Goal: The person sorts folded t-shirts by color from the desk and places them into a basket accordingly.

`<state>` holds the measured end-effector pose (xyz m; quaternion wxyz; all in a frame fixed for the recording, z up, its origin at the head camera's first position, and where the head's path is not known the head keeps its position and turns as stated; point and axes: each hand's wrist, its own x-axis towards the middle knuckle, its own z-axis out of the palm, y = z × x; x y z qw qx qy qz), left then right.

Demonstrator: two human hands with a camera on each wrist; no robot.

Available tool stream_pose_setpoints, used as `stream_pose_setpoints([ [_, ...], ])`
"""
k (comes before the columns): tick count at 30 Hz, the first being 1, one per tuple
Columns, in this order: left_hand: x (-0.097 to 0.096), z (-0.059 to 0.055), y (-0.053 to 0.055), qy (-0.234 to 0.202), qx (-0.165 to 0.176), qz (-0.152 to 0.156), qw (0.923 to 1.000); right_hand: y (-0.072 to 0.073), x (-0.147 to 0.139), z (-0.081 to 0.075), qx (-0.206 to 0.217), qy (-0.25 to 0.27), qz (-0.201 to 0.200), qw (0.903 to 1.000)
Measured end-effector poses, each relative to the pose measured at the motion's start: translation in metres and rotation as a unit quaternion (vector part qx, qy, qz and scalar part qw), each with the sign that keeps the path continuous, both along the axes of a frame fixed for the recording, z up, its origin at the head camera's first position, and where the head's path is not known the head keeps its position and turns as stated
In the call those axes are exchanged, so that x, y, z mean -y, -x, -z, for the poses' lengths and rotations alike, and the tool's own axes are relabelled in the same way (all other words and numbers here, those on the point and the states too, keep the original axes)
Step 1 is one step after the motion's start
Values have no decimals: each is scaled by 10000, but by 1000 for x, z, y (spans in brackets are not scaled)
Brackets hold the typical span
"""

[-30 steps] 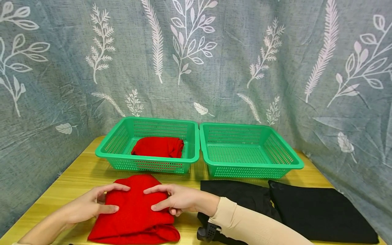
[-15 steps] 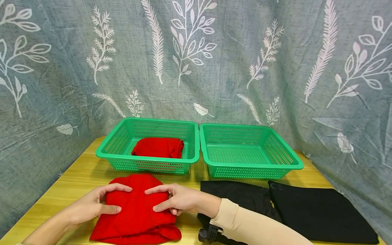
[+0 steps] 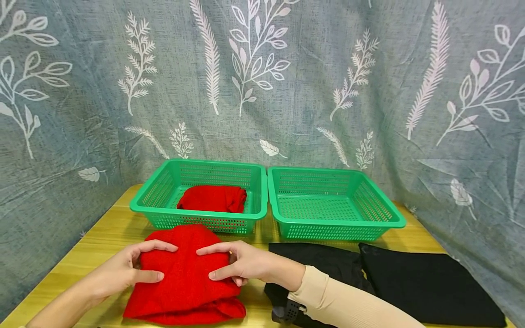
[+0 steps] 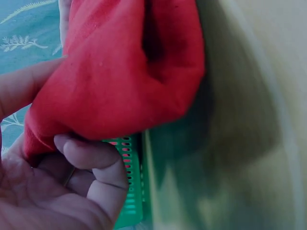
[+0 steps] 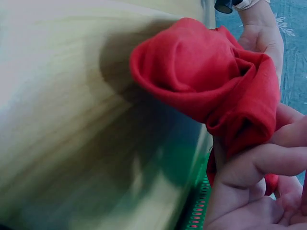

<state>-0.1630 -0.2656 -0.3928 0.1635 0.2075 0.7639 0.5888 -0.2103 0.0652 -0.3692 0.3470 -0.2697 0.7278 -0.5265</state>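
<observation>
A folded red cloth (image 3: pixel 184 284) is held between my two hands in front of the left basket. My left hand (image 3: pixel 120 273) grips its left side, thumb and index finger on top and the other fingers curled beneath. On the opposite side my right hand (image 3: pixel 246 262) grips it the same way. In the left wrist view, curled fingers (image 4: pixel 93 155) show under the cloth's rounded edge. The right wrist view shows loose folds of the cloth (image 5: pixel 192 72) standing off the wooden table, which bears a shadow. Part of both palms is hidden behind the cloth.
Two green baskets stand side by side at the back: the left basket (image 3: pixel 139 202) holds another folded red cloth (image 3: pixel 213 198), and the right basket (image 3: pixel 340 223) shows its bare bottom. Two black folded cloths (image 3: pixel 430 287) lie at the right. A patterned curtain (image 3: pixel 307 91) hangs behind.
Both hands have raised the red cloth slightly and moved it a little forward and right; its far edge now overlaps the left basket's front. Baskets and black cloths stay put.
</observation>
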Motion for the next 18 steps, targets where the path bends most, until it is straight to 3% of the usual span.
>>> stream_pose_setpoints([
  [10,-5,-20,-3,210,-52,-224,9995,-3,-9,-18,-175,-10,-47,9998],
  [18,-8,-38,-4,-120,-212,-18,9997,-3,-16,-32,-277,39,-92,9996],
])
